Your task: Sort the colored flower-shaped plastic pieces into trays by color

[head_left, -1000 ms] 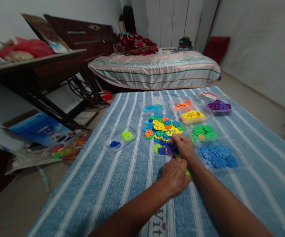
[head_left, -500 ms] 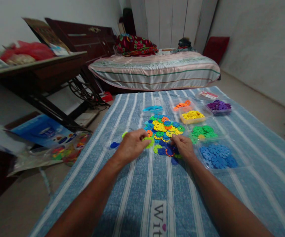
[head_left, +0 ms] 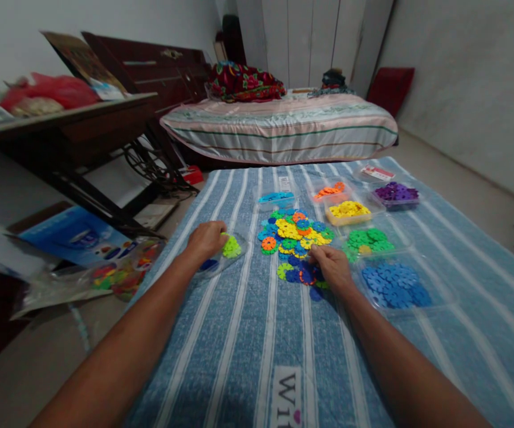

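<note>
My left hand [head_left: 207, 242] is over a clear plastic tray [head_left: 239, 257] on the left side of the cloth. Its fingers are curled, with the tips on a lime-green notched disc [head_left: 230, 246]; other lime discs lie under it. Dark blue discs [head_left: 208, 265] sit in the same tray. My right hand [head_left: 331, 266] rests at the right edge of a mixed pile of notched plastic discs [head_left: 290, 232]. Thumb and forefinger are pinched together there, and whatever is between them is hidden. Dark blue, orange-red and lime discs lie just beside and below those fingers.
Clear tubs stand around the pile: light blue discs [head_left: 276, 197] behind, orange discs [head_left: 330, 190], yellow discs [head_left: 349, 208], purple discs [head_left: 396, 194], green discs [head_left: 371, 240] and blue discs [head_left: 394, 284] to the right. A bed [head_left: 278, 128] stands beyond the striped cloth [head_left: 239, 356].
My left hand has moved left from the pile to the clear tray, carrying a lime-green disc. The orange disc it partly covered now shows fully. My right hand has stayed at the pile.
</note>
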### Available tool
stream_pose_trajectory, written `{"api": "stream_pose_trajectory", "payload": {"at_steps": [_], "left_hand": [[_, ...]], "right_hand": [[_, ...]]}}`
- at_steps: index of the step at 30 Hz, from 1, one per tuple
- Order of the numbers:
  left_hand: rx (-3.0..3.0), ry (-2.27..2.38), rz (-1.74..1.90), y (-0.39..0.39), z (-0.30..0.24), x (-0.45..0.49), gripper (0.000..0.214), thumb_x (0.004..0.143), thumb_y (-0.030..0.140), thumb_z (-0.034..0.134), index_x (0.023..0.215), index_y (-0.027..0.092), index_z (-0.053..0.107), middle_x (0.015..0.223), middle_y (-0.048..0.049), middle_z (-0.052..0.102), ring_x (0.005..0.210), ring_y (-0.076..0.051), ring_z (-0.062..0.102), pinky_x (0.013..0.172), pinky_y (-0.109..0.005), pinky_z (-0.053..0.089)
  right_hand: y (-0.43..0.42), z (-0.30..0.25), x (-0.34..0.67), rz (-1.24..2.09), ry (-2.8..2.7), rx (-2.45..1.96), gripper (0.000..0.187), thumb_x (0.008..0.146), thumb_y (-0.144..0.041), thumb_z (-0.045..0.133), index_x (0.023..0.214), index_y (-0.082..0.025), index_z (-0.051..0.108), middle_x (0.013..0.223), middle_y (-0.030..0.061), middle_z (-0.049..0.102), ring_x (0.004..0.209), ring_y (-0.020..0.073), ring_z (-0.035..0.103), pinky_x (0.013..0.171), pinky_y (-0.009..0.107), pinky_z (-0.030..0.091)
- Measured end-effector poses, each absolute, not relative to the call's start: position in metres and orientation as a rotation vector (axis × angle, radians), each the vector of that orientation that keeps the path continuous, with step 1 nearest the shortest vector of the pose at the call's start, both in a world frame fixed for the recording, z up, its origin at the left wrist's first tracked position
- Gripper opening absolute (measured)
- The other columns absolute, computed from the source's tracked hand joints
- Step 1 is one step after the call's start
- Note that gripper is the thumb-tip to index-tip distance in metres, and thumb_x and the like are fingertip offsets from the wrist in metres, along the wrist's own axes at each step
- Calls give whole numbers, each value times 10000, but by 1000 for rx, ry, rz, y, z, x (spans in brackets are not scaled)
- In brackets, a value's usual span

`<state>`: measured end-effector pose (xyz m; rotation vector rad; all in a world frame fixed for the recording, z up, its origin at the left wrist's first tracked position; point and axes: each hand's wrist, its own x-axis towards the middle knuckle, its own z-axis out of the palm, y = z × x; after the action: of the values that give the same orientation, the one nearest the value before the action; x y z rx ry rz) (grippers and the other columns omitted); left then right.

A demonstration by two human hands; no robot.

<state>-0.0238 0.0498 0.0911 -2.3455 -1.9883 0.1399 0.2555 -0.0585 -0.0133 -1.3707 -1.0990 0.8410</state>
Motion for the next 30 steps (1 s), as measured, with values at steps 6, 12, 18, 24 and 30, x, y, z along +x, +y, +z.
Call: {"api": "stream_pose_trajectory", "payload": {"at_steps": [6,12,18,24,30], "left_hand": [[-2285,-1953,68,37,98,-18,346,832,290,495,1101,162,672,1184,-136,666,1074,-295,623,853,-352,492],[-2425,-1806,-121,11,110,2,288,877,313,452,979,164,677,1034,-99,693,958,-236,638,838,-314,475],[-2838,-1577,9,-25,96,46,220,888,282,464,831,191,656,890,-58,695,854,-192,631,762,-283,455],[-2872,-1652,201,-36,65,73,172,868,291,514,904,193,651,942,-77,697,913,-229,646,741,-308,457],[-2868,-1694,203,-35,56,78,188,879,308,524,931,190,659,1001,-101,688,983,-252,637,790,-332,468]], "right_hand": [[-59,-10,255,846,-1097,-1374,519,788,-649,559,549,-194,632,564,22,619,570,163,546,572,276,417],[-58,-8,255,850,-1090,-1373,542,774,-681,554,552,-192,636,553,23,627,547,157,540,567,276,421],[-58,-10,254,845,-1067,-1370,560,769,-703,548,545,-197,629,553,28,629,546,160,541,554,276,421],[-58,-10,255,866,-1046,-1353,549,766,-697,557,555,-196,634,557,28,627,546,155,543,559,274,421],[-56,-14,256,876,-1058,-1370,532,796,-670,551,581,-194,652,573,27,637,560,157,548,575,277,420]]}}
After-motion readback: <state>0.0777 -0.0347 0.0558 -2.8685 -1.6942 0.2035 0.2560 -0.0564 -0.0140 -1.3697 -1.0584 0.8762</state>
